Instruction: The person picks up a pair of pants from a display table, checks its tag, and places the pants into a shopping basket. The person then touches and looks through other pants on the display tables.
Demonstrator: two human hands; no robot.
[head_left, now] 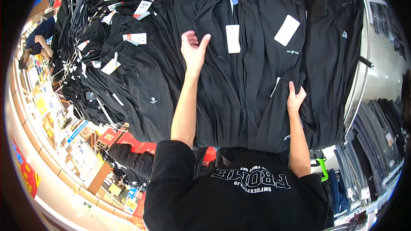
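My left hand is raised in front of the hanging black trousers, its fingers loosely curled and the thumb apart, with nothing in it. Lower down and to the right, my right hand grips a folded-over end of black trousers, thumb on top; its fingers are partly hidden by the cloth. Between the hands hangs a white tag. Another white tag lies on the trousers above my right hand.
More black garments with red-and-white price tags hang at the left. A metal rack rail runs down the right side, beyond it a row of grey and dark trousers. Another person is at the far upper left.
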